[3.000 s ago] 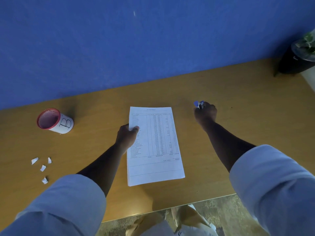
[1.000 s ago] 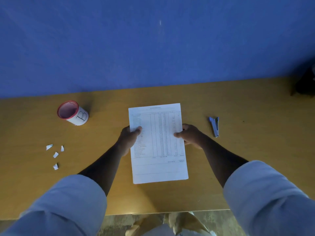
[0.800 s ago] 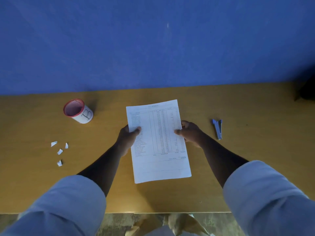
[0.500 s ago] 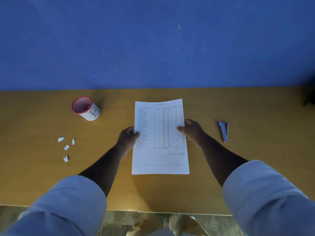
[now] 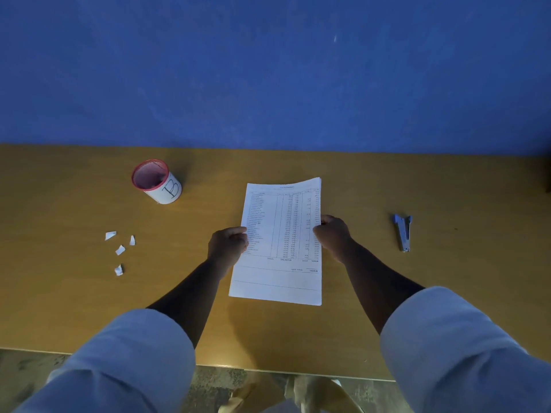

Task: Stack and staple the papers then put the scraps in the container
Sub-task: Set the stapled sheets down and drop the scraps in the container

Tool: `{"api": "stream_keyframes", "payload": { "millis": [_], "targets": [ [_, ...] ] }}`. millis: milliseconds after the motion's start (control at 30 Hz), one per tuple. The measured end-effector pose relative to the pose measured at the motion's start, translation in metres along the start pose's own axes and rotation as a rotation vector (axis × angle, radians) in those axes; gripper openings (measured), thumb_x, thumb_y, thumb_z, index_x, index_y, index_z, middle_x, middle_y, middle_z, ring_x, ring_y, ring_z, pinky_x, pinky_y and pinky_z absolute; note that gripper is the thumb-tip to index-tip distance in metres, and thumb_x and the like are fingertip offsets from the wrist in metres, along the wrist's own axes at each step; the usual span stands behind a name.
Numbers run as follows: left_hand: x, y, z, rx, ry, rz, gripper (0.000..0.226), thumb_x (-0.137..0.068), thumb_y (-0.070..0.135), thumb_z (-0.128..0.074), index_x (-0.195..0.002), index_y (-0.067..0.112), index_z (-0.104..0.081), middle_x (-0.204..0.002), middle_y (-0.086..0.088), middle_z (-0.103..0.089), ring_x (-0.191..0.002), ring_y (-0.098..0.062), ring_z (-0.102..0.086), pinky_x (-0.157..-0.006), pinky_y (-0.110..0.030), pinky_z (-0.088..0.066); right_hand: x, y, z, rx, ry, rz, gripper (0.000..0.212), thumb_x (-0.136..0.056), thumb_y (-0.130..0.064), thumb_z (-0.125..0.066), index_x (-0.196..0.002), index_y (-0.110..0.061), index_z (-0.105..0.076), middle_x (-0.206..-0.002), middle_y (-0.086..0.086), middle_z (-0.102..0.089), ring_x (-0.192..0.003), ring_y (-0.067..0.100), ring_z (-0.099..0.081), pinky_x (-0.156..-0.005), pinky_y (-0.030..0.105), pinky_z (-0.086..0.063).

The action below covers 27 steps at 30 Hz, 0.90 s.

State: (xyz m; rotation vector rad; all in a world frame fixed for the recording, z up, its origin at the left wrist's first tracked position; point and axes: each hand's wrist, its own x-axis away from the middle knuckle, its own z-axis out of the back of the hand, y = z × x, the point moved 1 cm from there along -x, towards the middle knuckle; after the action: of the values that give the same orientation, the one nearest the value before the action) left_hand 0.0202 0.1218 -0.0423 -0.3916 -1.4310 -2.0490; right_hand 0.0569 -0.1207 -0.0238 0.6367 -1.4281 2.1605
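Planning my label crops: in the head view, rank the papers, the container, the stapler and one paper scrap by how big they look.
1. papers
2. container
3. stapler, clearly smaller than the container
4. paper scrap, smallest

All lie at similar range on the table, so the order looks safe.

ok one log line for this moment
papers held by left hand + right hand | stapler on table | scraps outside container

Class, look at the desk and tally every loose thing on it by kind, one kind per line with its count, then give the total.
Paper stack, gripped at its side edges by the left hand and right hand: 1
Paper scraps: 4
Red-rimmed container: 1
Blue stapler: 1
Total: 7
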Motion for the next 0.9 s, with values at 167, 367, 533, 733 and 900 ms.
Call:
{"api": "stream_keyframes", "payload": {
  "millis": [167, 367, 533, 733, 900],
  "targets": [
    [0.003, -0.006, 0.001, -0.183, 0.056, -0.035, 0.039, -0.090, 0.013, -0.059, -0.128, 0.020, -0.066, -0.130, -0.001, -0.066, -0.093, -0.010, -0.065, -0.060, -0.018, -0.046, -0.004, 0.004, -0.004, 0.014, 0.087, -0.013, 0.039, -0.087, -0.001, -0.044, -0.114, -0.014, -0.068, -0.113, 0.004, -0.070, -0.087, 0.021, -0.065, -0.068, 0.029, -0.057],
    [0.002, -0.009, -0.002, -0.168, 0.107, -0.007, 0.037, -0.091, 0.012, -0.063, -0.128, 0.017, -0.064, -0.128, 0.001, -0.067, -0.102, -0.016, -0.067, -0.063, -0.021, -0.051, -0.006, 0.007, -0.003, 0.025, 0.199, -0.005, 0.036, -0.084, 0.002, -0.045, -0.110, -0.013, -0.066, -0.109, 0.002, -0.070, -0.082, 0.018, -0.065, -0.053, 0.022, -0.050],
    [0.000, -0.010, -0.005, -0.174, 0.110, -0.002, 0.040, -0.090, 0.011, -0.068, -0.129, 0.015, -0.062, -0.130, -0.001, -0.066, -0.109, -0.020, -0.066, -0.074, -0.027, -0.056, -0.008, 0.009, -0.006, 0.129, 0.232, 0.010, 0.036, -0.081, 0.002, -0.047, -0.109, -0.011, -0.065, -0.113, 0.004, -0.069, -0.092, 0.022, -0.067, -0.066, 0.027, -0.056],
    [-0.002, -0.013, -0.005, -0.155, 0.102, -0.007, 0.042, -0.090, 0.009, -0.067, -0.131, 0.014, -0.061, -0.131, -0.002, -0.066, -0.113, -0.020, -0.065, -0.078, -0.027, -0.056, -0.011, 0.009, -0.004, 0.221, 0.203, 0.031, 0.042, -0.082, -0.002, -0.048, -0.120, -0.011, -0.062, -0.119, 0.004, -0.066, -0.101, 0.023, -0.065, -0.068, 0.025, -0.052],
    [-0.001, -0.013, -0.006, -0.152, 0.104, 0.007, 0.043, -0.089, 0.010, -0.069, -0.131, 0.015, -0.060, -0.131, -0.002, -0.066, -0.115, -0.020, -0.064, -0.080, -0.028, -0.056, -0.014, 0.010, -0.003, 0.263, 0.192, 0.039, 0.041, -0.081, -0.005, -0.050, -0.120, -0.012, -0.060, -0.120, 0.004, -0.066, -0.103, 0.024, -0.065, -0.074, 0.031, -0.058]
  ]
}}
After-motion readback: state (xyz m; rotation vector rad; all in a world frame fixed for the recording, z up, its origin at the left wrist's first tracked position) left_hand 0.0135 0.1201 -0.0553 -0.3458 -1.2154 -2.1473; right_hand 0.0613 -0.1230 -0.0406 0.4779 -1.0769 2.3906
